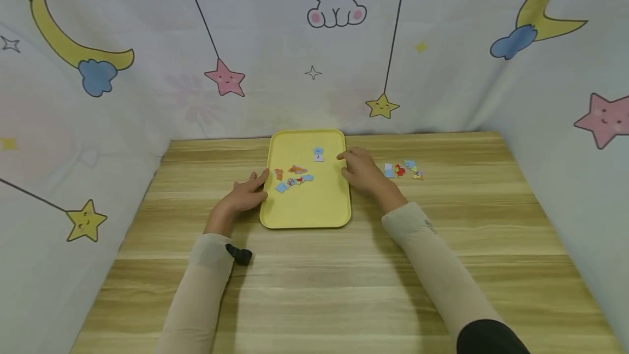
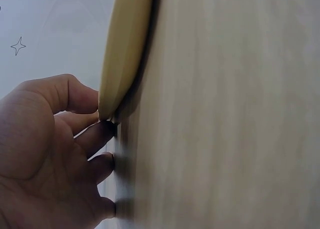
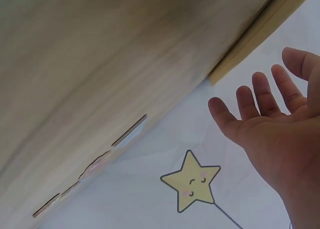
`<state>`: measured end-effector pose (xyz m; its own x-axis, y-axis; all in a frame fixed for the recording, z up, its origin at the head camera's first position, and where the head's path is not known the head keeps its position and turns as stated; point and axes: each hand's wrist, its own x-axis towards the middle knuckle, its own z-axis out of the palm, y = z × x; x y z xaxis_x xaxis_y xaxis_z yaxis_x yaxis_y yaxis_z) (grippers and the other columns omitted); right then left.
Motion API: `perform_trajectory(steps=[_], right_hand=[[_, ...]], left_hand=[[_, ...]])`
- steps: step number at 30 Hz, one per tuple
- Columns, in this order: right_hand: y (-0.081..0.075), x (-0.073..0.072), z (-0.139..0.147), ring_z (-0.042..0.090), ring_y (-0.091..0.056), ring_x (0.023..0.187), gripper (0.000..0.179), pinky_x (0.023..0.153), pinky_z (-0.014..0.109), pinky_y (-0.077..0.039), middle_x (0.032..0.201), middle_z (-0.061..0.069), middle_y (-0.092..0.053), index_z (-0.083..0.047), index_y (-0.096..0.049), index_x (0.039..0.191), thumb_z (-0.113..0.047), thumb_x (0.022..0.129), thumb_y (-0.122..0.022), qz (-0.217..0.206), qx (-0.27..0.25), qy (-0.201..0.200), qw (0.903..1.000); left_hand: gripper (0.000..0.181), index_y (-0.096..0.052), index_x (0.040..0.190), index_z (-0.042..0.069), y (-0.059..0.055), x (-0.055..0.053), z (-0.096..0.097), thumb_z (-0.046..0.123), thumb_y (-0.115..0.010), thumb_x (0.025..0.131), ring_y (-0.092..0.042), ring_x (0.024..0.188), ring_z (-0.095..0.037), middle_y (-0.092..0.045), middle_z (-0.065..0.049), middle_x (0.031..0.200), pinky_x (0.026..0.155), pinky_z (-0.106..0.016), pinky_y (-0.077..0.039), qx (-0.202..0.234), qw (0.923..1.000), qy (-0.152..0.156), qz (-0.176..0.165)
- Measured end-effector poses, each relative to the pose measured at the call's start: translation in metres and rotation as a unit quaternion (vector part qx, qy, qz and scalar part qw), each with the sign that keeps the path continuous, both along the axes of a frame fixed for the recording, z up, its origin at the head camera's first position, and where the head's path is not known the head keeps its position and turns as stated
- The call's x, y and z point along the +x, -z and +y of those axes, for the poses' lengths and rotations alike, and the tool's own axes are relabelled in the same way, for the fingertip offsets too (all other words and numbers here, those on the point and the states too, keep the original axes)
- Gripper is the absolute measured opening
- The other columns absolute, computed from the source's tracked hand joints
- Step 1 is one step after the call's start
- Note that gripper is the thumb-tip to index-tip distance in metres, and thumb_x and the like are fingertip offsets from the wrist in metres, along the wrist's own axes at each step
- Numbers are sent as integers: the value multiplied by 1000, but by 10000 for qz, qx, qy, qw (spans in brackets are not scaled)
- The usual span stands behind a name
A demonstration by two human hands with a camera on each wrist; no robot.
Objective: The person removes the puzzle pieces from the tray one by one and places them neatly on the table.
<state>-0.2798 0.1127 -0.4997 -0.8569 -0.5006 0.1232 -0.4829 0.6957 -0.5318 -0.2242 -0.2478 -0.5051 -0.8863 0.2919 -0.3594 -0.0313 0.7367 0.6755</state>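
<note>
A yellow tray (image 1: 314, 209) lies flat on the wooden table. My left hand (image 1: 245, 193) touches its left edge with thumb and fingertips; in the left wrist view the thumb meets the rim and the lower fingertips rest by the tabletop. Over the tray's right edge, my right hand (image 1: 361, 168) reaches in with fingers apart and holds nothing, as the right wrist view also shows. Small flat cut-out pieces lie on the tray: a blue-and-white pair (image 1: 319, 154), orange pieces (image 1: 297, 169) and a blue piece (image 1: 282, 187) among several. Their pictures are too small to read.
Right of the tray, several more cut-outs lie on the table (image 1: 304, 299): a blue-and-white piece (image 1: 389, 170), a red piece (image 1: 400, 170), a light blue piece (image 1: 410, 164). A patterned white cloth (image 1: 280, 42) hangs behind and along both sides.
</note>
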Motion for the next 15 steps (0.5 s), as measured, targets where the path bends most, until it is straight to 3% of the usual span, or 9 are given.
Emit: perform_trajectory(steps=[5,15], right_hand=[[2,-2,-10,41,-53,132,36,118,52,-36,133,21,-63,4,-64,135,-6,101,-61,72,-12,-122,9999],[3,-13,-24,40,-50,134,38,115,54,-40,139,20,-60,2,-62,140,-10,104,-59,-153,32,-96,9998]], left_hand=[[76,-14,171,15,0,1,-1,24,-46,102,19,153,-58,2,-27,173,119,-70,19,-10,10000,-29,-4],[75,-15,170,13,-1,2,0,23,-45,103,9,159,-45,-5,-26,173,120,-68,19,-17,9999,30,123]])
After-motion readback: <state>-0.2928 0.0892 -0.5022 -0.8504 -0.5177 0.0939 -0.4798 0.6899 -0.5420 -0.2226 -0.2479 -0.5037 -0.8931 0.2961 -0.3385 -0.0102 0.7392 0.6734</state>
